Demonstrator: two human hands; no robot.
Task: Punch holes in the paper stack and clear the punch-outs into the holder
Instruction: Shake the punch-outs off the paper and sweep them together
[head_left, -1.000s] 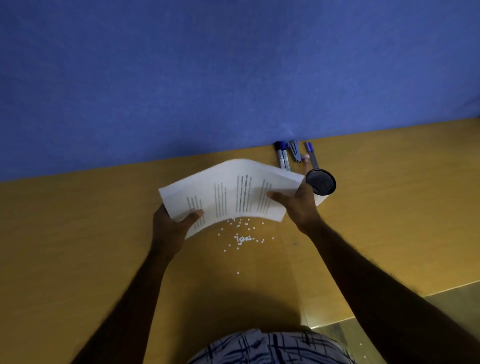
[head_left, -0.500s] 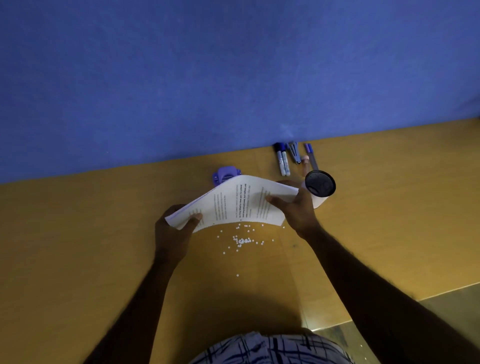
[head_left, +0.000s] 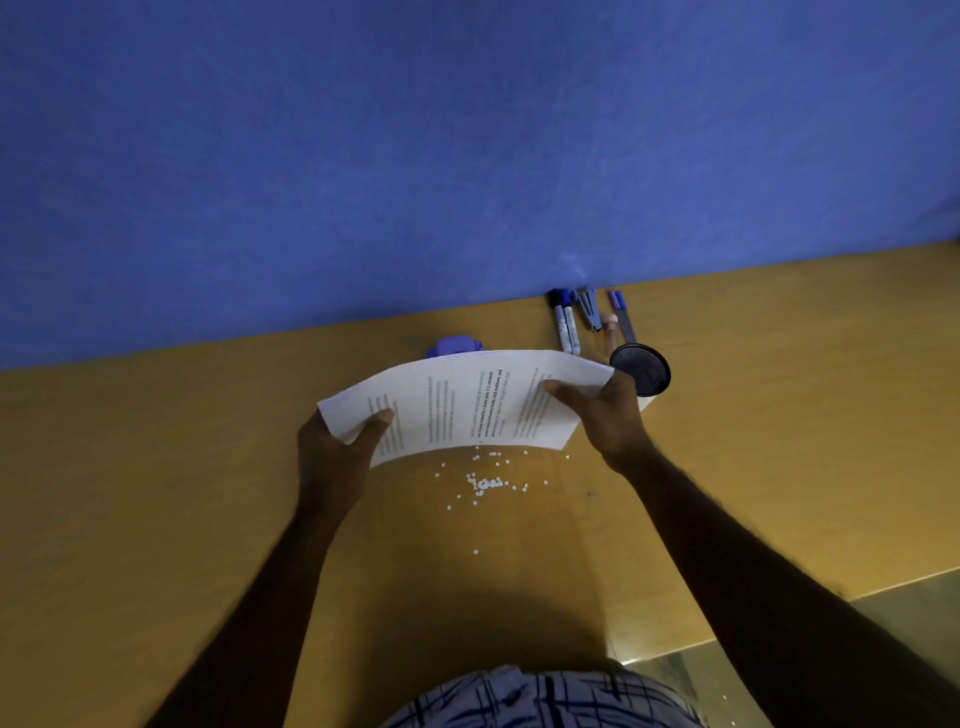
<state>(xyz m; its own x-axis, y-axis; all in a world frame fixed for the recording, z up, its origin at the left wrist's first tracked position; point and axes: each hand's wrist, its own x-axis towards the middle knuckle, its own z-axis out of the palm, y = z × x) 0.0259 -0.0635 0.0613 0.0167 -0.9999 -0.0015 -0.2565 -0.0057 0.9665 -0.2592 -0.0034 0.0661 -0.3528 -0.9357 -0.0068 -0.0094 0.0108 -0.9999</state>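
A white printed paper stack (head_left: 467, 402) arches above the wooden desk (head_left: 156, 493), held at both ends. My left hand (head_left: 340, 449) grips its left end, thumb on top. My right hand (head_left: 605, 415) grips its right end. Several small white punch-outs (head_left: 485, 483) lie scattered on the desk just below the paper's near edge. The purple hole punch (head_left: 454, 346) peeks out behind the paper's far edge. A black mesh holder (head_left: 641, 371) stands just right of my right hand.
Several markers and pens (head_left: 587, 319) lie against the blue partition wall (head_left: 467, 156) behind the holder. The desk's near right edge (head_left: 779, 608) drops to the floor, where a few punch-outs lie.
The paper stack dropped lower and flattened, then rose slightly toward me. The purple punch behind it came into view. Both hands kept their grip.
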